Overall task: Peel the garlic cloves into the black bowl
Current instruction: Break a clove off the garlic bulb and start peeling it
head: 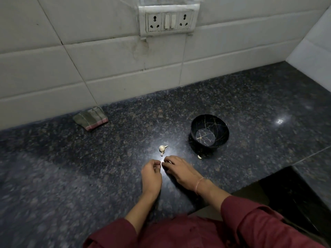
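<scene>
A black bowl point(209, 132) with gold crack lines stands on the dark granite counter point(89, 167), nothing visible inside it. A partly broken garlic bulb point(162, 148) lies left of the bowl, with a small loose piece point(162, 154) just below it. Another clove point(199, 156) lies at the bowl's foot. My left hand point(151, 174) and my right hand point(176, 168) meet just below the bulb, fingertips pinching a small pale garlic clove point(162, 164) between them. Most of that clove is hidden by my fingers.
A folded grey cloth point(91, 119) lies at the back left against the tiled wall. A socket and switch plate point(169, 21) is on the wall above. The counter's front edge steps back at the right point(250, 187), with a dark gap below.
</scene>
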